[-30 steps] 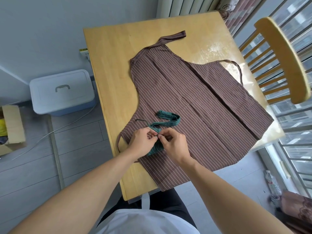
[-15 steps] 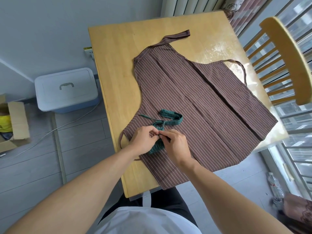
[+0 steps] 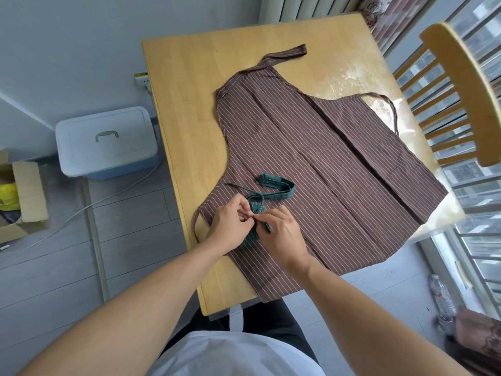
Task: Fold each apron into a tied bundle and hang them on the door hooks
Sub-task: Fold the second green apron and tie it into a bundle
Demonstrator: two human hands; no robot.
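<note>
Tying off the green apron bundle atop the flat brown apron on the table; left hand and right hand both pinch its strings. Next up, probably cinching the knot tight.

No text, label or number can be read anywhere.
</note>
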